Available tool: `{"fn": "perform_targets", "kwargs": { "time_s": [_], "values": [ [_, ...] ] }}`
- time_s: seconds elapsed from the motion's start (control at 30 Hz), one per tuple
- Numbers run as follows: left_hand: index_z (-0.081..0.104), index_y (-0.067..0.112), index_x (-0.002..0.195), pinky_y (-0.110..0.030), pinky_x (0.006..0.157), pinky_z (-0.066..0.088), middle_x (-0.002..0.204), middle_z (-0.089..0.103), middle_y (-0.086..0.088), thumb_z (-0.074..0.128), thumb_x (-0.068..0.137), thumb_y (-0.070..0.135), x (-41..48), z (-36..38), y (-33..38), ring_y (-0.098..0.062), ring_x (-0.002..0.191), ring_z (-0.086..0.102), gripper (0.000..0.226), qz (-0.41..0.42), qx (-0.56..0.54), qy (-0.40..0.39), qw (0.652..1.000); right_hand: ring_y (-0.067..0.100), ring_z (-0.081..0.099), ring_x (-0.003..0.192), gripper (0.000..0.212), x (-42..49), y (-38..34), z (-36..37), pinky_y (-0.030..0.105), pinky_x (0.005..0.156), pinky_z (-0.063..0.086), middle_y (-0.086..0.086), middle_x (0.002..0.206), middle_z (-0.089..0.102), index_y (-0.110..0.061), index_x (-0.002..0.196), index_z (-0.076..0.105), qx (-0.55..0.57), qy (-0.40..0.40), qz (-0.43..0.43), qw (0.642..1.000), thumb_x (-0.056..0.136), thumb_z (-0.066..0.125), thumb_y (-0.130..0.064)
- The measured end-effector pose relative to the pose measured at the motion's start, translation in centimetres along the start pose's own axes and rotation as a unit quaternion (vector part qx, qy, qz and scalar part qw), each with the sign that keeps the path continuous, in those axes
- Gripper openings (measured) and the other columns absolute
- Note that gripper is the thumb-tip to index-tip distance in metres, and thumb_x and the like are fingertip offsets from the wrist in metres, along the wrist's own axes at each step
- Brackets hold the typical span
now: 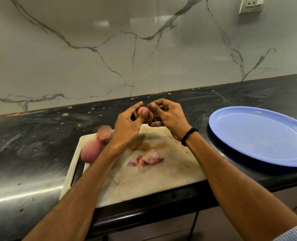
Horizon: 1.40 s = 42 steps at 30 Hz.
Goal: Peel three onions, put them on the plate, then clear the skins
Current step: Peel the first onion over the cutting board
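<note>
Peeling above the cutting board [170, 173]: left hand [126, 126] grips an onion [141, 110], right hand [171, 117] pinches its skin [151, 117]; second onion [91, 151], third onion [104, 134] and loose skins [152, 157] lie below.

Home kitchen, dark stone counter [39, 136], marble-veined wall tiles [109, 49], chopping board [161, 180], wall socket [251, 4]
</note>
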<state>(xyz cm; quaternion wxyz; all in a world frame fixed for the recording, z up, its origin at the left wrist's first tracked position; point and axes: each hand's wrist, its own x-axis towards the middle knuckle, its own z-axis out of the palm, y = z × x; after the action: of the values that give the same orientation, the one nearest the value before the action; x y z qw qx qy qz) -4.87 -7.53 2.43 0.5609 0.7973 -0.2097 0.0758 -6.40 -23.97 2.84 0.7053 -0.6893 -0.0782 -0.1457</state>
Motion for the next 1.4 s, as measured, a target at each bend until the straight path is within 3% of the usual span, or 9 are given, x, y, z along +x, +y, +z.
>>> {"fn": "perform_targets", "kwargs": {
  "time_s": [0.13,0.23,0.4,0.53,0.63,0.8,1.03,1.2,1.4],
  "values": [
    [0.048,0.026,0.149,-0.033,0.107,0.048,0.144,0.054,0.000,0.086,0.072,0.036,-0.1,0.0,-0.3,-0.014,0.126,0.055,0.086,0.001,0.056,-0.039,0.998,0.014,0.068,0.083,0.022,0.0,0.1,0.2,0.026,0.062,0.057,0.017,0.104,0.065,-0.002,0.104,0.065,-0.033,0.029,-0.008,0.999,0.093,0.062,-0.020],
    [0.051,0.024,0.147,-0.031,0.105,0.051,0.137,0.061,0.001,0.089,0.070,0.033,-0.2,0.0,-0.6,-0.012,0.120,0.060,0.086,0.020,0.081,-0.019,0.996,0.023,0.065,0.096,0.015,0.0,0.1,0.4,0.033,0.074,0.060,0.012,0.102,0.067,-0.011,0.096,0.067,-0.026,0.032,-0.015,0.999,0.089,0.065,-0.024],
    [0.056,0.022,0.142,-0.031,0.098,0.054,0.124,0.060,0.000,0.088,0.073,0.037,-0.2,-0.2,-0.8,-0.015,0.111,0.061,0.078,0.089,0.139,0.018,0.986,0.023,0.065,0.103,0.012,-0.1,0.1,0.7,0.032,0.079,0.059,0.009,0.102,0.068,-0.014,0.095,0.067,-0.014,0.019,-0.029,0.999,0.086,0.067,-0.022],
    [0.056,0.018,0.141,-0.011,0.091,0.046,0.125,0.059,-0.001,0.088,0.073,0.039,-0.4,0.2,-0.7,-0.011,0.110,0.058,0.078,0.103,0.171,0.023,0.980,0.024,0.066,0.098,0.008,0.5,0.7,0.9,0.044,0.083,0.058,0.008,0.097,0.068,-0.015,0.090,0.067,-0.084,0.058,-0.013,0.995,0.089,0.066,-0.022],
    [0.057,0.017,0.140,-0.017,0.095,0.047,0.128,0.063,-0.001,0.088,0.070,0.044,-0.6,0.5,-0.5,-0.011,0.112,0.059,0.082,0.104,0.168,0.023,0.980,0.023,0.065,0.095,0.018,0.8,1.1,1.0,0.045,0.081,0.058,0.009,0.095,0.069,-0.009,0.094,0.069,-0.143,0.084,-0.005,0.986,0.091,0.066,-0.026],
    [0.063,0.017,0.134,-0.010,0.090,0.050,0.118,0.071,-0.001,0.088,0.074,0.037,-0.6,0.7,0.0,-0.008,0.102,0.065,0.068,0.125,0.159,0.018,0.979,0.020,0.064,0.088,0.020,0.7,1.0,1.1,0.042,0.078,0.058,0.005,0.089,0.068,-0.008,0.094,0.068,-0.189,0.131,-0.021,0.973,0.094,0.063,-0.028],
    [0.068,0.019,0.127,-0.019,0.091,0.055,0.109,0.074,0.005,0.091,0.068,0.030,-0.6,0.8,0.2,-0.004,0.099,0.069,0.064,0.073,0.042,0.009,0.996,0.025,0.067,0.088,0.019,0.8,0.9,1.0,0.046,0.076,0.059,0.008,0.085,0.070,-0.012,0.084,0.069,-0.107,0.158,0.021,0.981,0.093,0.064,-0.028],
    [0.072,0.019,0.115,-0.029,0.090,0.059,0.109,0.075,-0.002,0.086,0.060,0.027,-0.6,-0.1,0.2,-0.015,0.104,0.072,0.057,0.010,-0.135,0.022,0.991,0.027,0.071,0.080,0.017,0.6,-0.2,0.8,0.041,0.067,0.061,0.014,0.081,0.070,0.000,0.089,0.064,0.132,0.168,0.081,0.974,0.097,0.058,-0.014],
    [0.073,0.014,0.115,-0.048,0.099,0.055,0.116,0.073,-0.013,0.089,0.059,0.026,0.1,-0.1,-0.1,-0.029,0.111,0.070,0.059,-0.019,-0.230,0.035,0.972,0.025,0.072,0.079,0.018,0.5,-0.3,1.3,0.035,0.067,0.061,0.015,0.083,0.071,0.004,0.095,0.064,0.147,0.148,0.055,0.976,0.094,0.061,-0.013]
  ]
}}
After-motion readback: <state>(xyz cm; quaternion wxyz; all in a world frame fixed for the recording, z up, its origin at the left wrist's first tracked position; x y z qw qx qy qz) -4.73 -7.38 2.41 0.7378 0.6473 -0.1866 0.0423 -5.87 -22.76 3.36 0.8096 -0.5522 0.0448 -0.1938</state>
